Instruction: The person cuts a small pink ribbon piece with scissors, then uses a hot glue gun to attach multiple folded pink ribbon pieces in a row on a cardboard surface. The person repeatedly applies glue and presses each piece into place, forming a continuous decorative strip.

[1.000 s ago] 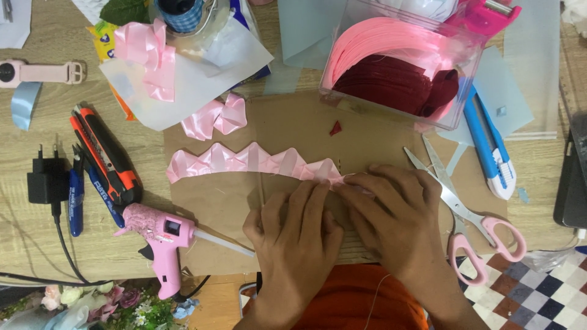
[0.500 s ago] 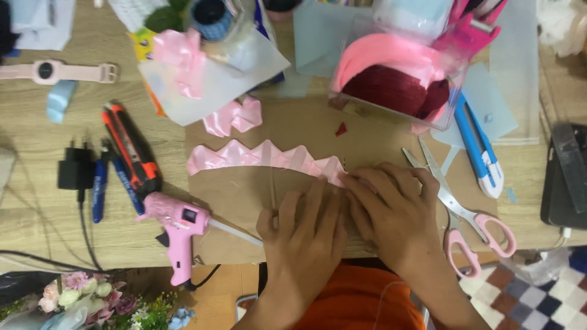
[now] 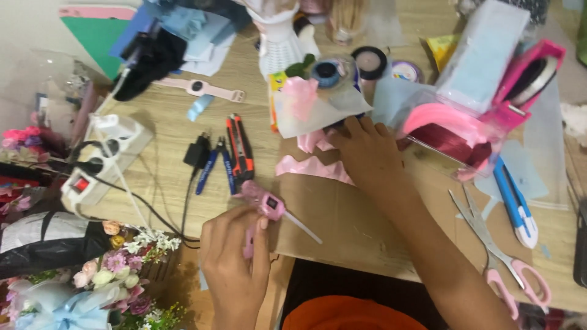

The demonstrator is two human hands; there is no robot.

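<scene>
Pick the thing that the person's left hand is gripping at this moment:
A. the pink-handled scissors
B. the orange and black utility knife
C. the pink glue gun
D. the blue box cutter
C: the left hand is wrapped around the handle of the pink glue gun at the edge of the cardboard sheet, while the scissors, the utility knife and the box cutter lie untouched.

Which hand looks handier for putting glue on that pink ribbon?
Left, probably: the left hand already grips the pink glue gun, nozzle pointing towards the pleated pink ribbon. The right hand is pressing down on that ribbon.
</scene>
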